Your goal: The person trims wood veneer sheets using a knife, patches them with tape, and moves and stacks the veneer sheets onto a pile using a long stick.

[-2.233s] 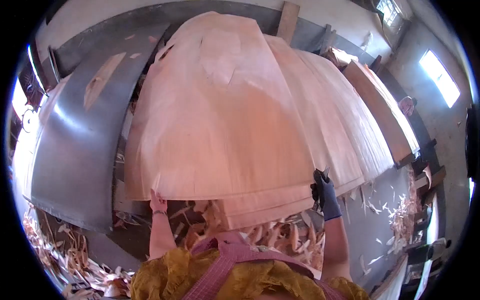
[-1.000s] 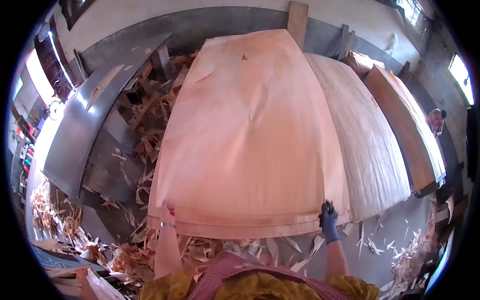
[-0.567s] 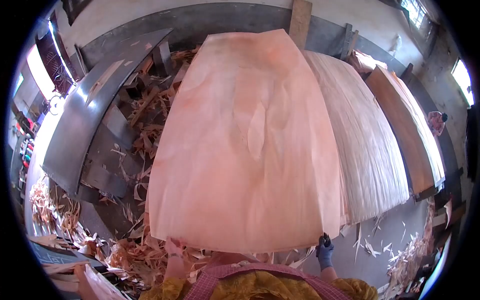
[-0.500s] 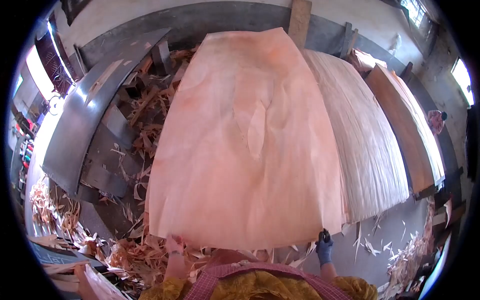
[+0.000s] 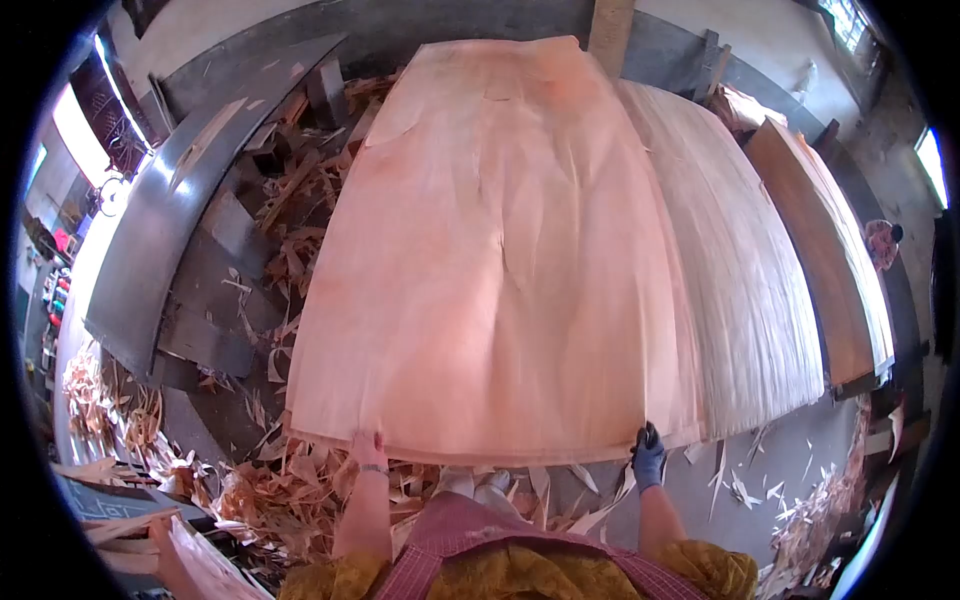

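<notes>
A large, thin sheet of pinkish wood veneer [image 5: 420,300] lies over a stack of similar sheets, with long ripples down its middle. My left hand [image 5: 368,450], bare with a band at the wrist, pinches its near edge left of centre. Near the right end of the same edge, my right hand [image 5: 648,460], in a dark grey-blue glove, is closed on the sheet. The undersides of both grips are partly hidden.
A paler veneer stack [image 5: 750,270] adjoins on the right, with a brown stack [image 5: 825,270] beyond. Left stands a dark, shiny-topped bench [image 5: 150,270]. Veneer scraps [image 5: 300,490] litter the floor around my feet. Another person [image 5: 882,243] is at the far right.
The sheet has settled flatter: the loose bulge and oval fold in its middle have become long ripples. Both hands, still on the near edge, appear slightly farther forward.
</notes>
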Demonstrator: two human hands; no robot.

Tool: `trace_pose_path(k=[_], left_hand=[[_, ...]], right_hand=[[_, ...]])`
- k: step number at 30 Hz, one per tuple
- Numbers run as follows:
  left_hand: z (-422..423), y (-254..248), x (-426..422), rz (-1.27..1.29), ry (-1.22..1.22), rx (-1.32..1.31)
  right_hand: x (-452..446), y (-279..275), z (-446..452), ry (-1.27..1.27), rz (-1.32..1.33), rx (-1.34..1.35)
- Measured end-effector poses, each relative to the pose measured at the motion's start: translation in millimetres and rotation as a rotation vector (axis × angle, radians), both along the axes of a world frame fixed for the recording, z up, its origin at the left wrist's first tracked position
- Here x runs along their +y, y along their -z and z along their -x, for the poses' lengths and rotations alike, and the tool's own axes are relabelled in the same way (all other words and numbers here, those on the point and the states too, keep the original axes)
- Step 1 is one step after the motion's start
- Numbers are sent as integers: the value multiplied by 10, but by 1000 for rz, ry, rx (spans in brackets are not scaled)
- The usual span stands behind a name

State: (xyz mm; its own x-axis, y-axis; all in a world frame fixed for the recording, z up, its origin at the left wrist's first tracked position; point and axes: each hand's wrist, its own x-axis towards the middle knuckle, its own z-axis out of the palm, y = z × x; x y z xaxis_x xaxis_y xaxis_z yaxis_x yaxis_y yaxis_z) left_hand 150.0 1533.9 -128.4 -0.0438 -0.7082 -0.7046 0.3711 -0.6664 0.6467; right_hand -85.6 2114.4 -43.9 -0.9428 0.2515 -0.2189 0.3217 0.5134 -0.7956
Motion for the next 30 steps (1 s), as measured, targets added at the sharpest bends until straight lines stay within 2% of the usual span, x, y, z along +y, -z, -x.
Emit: trace_pose_path(k=[2,5,6,8,11,12,15,17,18,19,21,23,26,29,30], left_hand=[[-15,-194,176,39,-33,-28],[241,-148,27,2,-33,-76],[263,157,-140,239,118,-171],[531,95,-319,234,63,-32],[802,-57,-436,185,46,39],[766,-47,-412,175,50,25],[561,11,-290,113,29,-4],[325,6,-50,26,-30,-4],[198,218,-15,98,40,-106],[67,539,-12,168,111,-211],[66,592,5,190,123,-211],[429,122,10,96,1,9],[778,297,-229,187,-52,24],[962,138,-307,105,-47,-1],[851,327,-296,293,89,-168]], right_hand=[[63,110,-77,-10,-68,-21],[-208,-74,203,4,-120,-39],[-258,20,370,-24,-105,19],[-353,308,746,-85,-74,134],[-601,178,1026,-63,-99,-36],[-449,546,1113,-121,-220,105],[-437,329,665,-155,-341,105],[-299,452,303,-145,-451,109],[-263,507,222,-141,-505,111],[-295,463,239,-133,-486,81],[-288,447,288,-117,-449,13],[-328,540,544,-150,-423,126],[-517,555,1086,-179,-389,210],[-592,577,1250,-192,-438,156],[-598,512,1179,-192,-473,99]])
